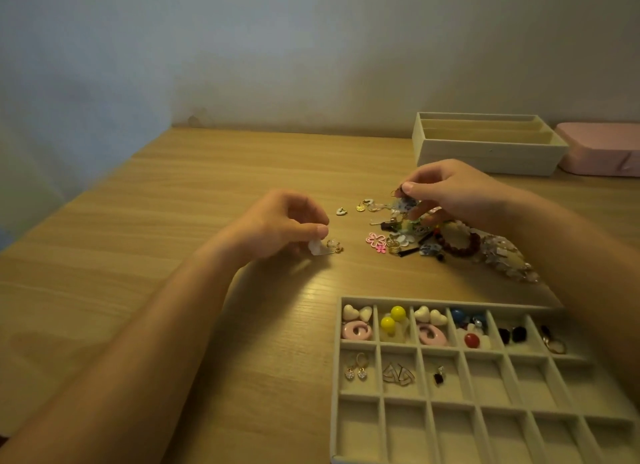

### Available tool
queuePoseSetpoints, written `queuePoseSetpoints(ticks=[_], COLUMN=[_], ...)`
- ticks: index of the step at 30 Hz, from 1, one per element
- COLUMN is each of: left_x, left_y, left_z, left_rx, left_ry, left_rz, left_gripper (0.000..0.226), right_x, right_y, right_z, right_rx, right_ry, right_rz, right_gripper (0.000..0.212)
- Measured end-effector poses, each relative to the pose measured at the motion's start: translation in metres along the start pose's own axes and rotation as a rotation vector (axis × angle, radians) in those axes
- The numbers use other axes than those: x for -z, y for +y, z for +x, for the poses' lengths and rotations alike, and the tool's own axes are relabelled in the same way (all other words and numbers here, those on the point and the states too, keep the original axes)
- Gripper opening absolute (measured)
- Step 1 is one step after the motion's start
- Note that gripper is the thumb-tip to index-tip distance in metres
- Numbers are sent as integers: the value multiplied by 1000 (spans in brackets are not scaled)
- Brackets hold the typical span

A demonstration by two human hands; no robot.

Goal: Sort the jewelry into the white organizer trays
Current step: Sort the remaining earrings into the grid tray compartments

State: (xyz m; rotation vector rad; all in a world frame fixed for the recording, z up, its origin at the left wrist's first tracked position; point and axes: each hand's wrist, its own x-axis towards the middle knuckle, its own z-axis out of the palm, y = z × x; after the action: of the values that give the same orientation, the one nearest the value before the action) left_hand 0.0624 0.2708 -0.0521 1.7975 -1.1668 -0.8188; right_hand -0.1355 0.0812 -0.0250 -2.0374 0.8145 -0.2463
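Over the loose pile (433,236), right hand (446,191) pinched a bluish piece (407,203); left hand (277,224) pinched a white earring (317,247). Tangled neighbours could've snagged and scattered.

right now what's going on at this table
A person is sorting jewelry at a wooden table. The left hand pinches a pale earring with a gold hook, low over the table. The right hand pinches a small piece at the loose pile. In the near tray, the far row is filled and three compartments of the next row hold earrings; the rest in view are empty.
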Motion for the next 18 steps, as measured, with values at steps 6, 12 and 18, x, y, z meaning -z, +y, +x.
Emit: queuePoseSetpoints(ticks=[6,12,18], left_x=[-19,-58,-71], left_y=[10,37,40], left_z=[16,33,45], left_rx=[-46,-146,-193], left_ry=[56,-39,-78], left_rz=[355,533,665], left_gripper=[17,33,16], right_x=[13,25,28], right_y=[12,23,35], right_z=[-2,-2,-4], right_rx=[35,0,27], right_ry=[138,114,-1], right_rz=[96,202,-16], right_gripper=[16,19,15])
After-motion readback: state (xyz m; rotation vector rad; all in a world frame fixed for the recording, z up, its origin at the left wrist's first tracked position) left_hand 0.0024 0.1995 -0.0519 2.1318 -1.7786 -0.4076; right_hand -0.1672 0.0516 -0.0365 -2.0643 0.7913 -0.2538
